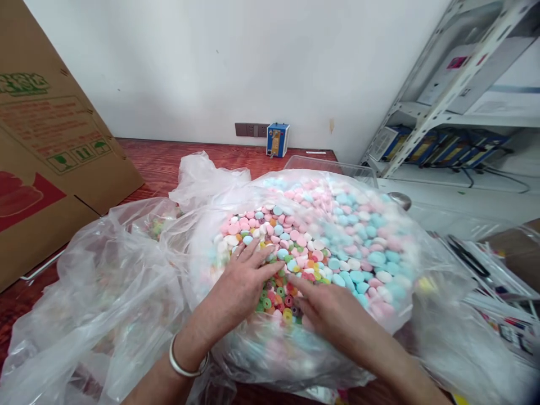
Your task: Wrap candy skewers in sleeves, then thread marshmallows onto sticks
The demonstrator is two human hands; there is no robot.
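Observation:
A large clear plastic bag (202, 236) lies open around a heap of pastel pink, blue and white button-shaped candies (375, 259). Small ring-shaped candies (278, 298) in green, red, orange and yellow are gathered near the front middle of the heap. My left hand (247, 275), with a silver bangle at its wrist, rests on the candies with its fingers spread. Across the ring candies, my right hand (324, 306) reaches in from the right, index finger stretched out. Its other fingers are partly hidden among the candies. Neither hand visibly grips anything.
Another clear bag (101, 292) slumps on the left, beside a tall cardboard box (50, 129). Behind the heap are a clear plastic tray (333, 166) and a small blue device (277, 140). Metal shelving (439, 112) and black-handled scissors (468, 256) are on the right.

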